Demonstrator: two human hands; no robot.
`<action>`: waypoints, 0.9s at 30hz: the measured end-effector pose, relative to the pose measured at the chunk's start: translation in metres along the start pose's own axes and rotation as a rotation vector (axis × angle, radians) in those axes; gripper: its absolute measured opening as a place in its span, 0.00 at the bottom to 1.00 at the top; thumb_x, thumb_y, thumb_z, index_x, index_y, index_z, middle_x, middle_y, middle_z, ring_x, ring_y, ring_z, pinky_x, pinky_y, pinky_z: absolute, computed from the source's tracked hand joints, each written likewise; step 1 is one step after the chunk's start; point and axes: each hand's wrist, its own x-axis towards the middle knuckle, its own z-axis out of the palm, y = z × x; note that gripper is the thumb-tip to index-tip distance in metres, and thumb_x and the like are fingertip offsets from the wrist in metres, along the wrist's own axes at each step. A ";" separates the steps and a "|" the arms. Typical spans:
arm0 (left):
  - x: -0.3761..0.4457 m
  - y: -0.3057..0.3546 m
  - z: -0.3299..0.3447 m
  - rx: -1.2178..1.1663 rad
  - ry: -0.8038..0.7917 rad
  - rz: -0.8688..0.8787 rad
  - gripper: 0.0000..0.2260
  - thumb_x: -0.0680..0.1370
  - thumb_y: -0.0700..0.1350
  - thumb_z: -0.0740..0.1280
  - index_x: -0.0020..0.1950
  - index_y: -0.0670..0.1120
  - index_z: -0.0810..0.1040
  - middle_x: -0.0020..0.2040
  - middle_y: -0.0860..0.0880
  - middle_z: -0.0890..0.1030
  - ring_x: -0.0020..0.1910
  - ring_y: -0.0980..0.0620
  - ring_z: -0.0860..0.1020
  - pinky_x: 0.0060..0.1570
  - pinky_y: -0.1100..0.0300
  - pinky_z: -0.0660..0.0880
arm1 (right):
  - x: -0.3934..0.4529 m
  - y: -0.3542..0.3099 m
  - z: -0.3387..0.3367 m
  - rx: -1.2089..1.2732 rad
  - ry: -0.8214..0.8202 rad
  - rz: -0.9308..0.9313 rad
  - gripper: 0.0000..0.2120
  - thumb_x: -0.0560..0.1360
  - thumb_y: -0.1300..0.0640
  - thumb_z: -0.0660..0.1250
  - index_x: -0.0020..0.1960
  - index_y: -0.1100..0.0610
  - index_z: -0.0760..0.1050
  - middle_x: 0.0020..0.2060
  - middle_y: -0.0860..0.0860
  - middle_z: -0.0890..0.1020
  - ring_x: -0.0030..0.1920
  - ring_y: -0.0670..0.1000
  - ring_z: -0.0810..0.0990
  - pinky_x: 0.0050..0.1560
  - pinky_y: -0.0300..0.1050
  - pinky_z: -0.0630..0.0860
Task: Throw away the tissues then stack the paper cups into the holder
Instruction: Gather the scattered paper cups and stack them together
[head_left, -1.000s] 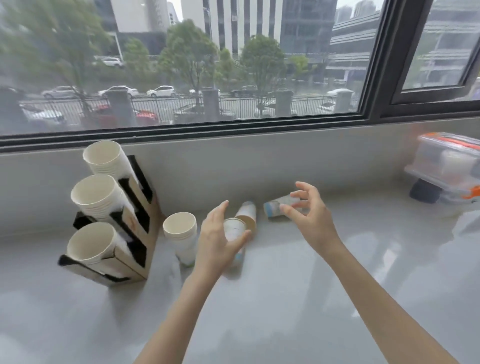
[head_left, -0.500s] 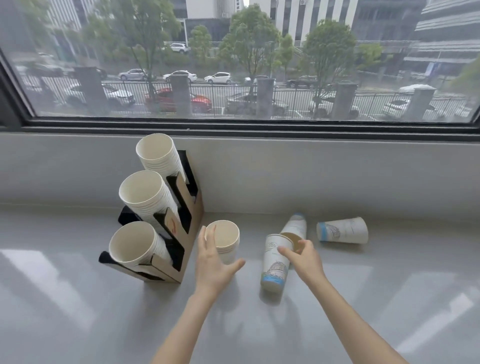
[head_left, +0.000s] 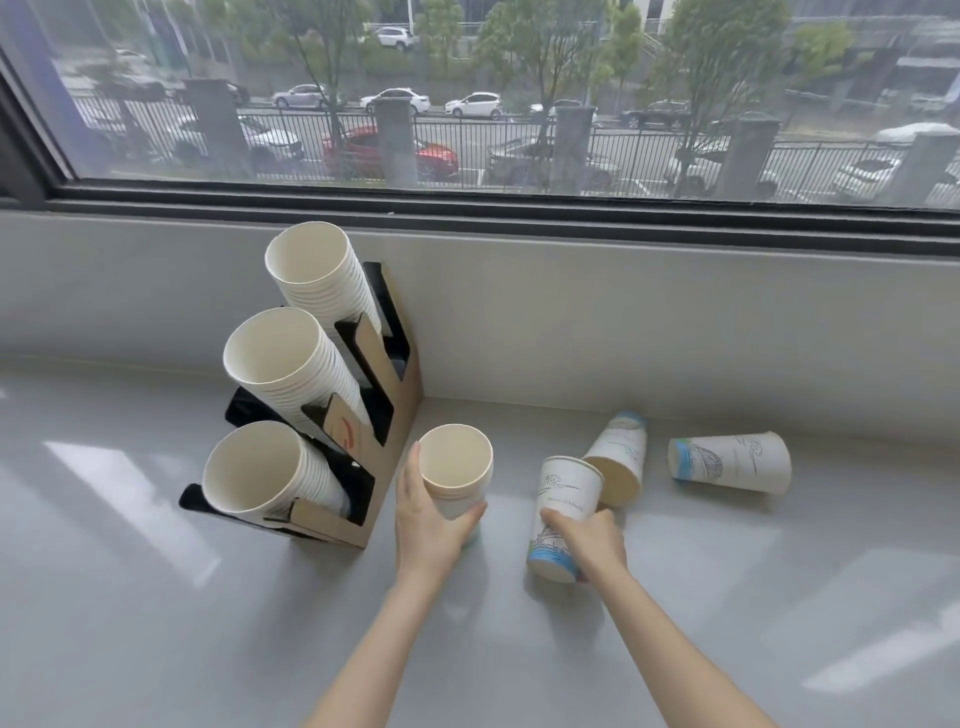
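A brown and black cup holder (head_left: 387, 452) stands at the left with three slanted stacks of white paper cups (head_left: 291, 364). Just right of it stands a short stack of cups (head_left: 457, 470), and my left hand (head_left: 428, 525) is wrapped around its lower part. My right hand (head_left: 589, 538) grips a single printed cup (head_left: 563, 499) that stands upright. Behind it a second cup (head_left: 621, 460) lies on its side with its mouth toward me. A third cup (head_left: 732, 462) lies on its side further right. No tissues are in view.
The cups rest on a glossy grey window ledge (head_left: 208, 623). A grey wall (head_left: 623, 322) rises behind them under a wide window (head_left: 467, 93) with a dark frame.
My left hand has closed around the short stack beside the holder. My right hand has gone from touching the upright cup's rim to gripping its side. The view has moved closer.
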 end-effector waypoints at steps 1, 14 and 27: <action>0.001 0.000 0.001 -0.011 0.011 -0.004 0.43 0.63 0.42 0.77 0.71 0.48 0.55 0.72 0.46 0.64 0.71 0.49 0.62 0.67 0.60 0.58 | 0.000 0.001 0.000 -0.010 -0.003 -0.001 0.31 0.61 0.44 0.71 0.53 0.61 0.66 0.46 0.56 0.79 0.45 0.59 0.80 0.49 0.57 0.80; 0.001 0.003 0.008 -0.051 0.005 0.006 0.41 0.61 0.43 0.79 0.69 0.46 0.62 0.66 0.46 0.71 0.64 0.48 0.70 0.58 0.61 0.66 | -0.069 -0.098 -0.035 0.433 -0.049 -0.753 0.29 0.60 0.51 0.75 0.59 0.52 0.70 0.50 0.46 0.81 0.50 0.44 0.81 0.46 0.37 0.78; -0.001 0.002 0.011 -0.140 -0.018 -0.046 0.41 0.59 0.49 0.78 0.67 0.51 0.63 0.65 0.49 0.73 0.61 0.49 0.73 0.59 0.49 0.74 | -0.051 -0.064 0.008 0.096 -0.202 -0.706 0.36 0.62 0.50 0.71 0.67 0.50 0.61 0.59 0.44 0.74 0.62 0.44 0.71 0.58 0.33 0.65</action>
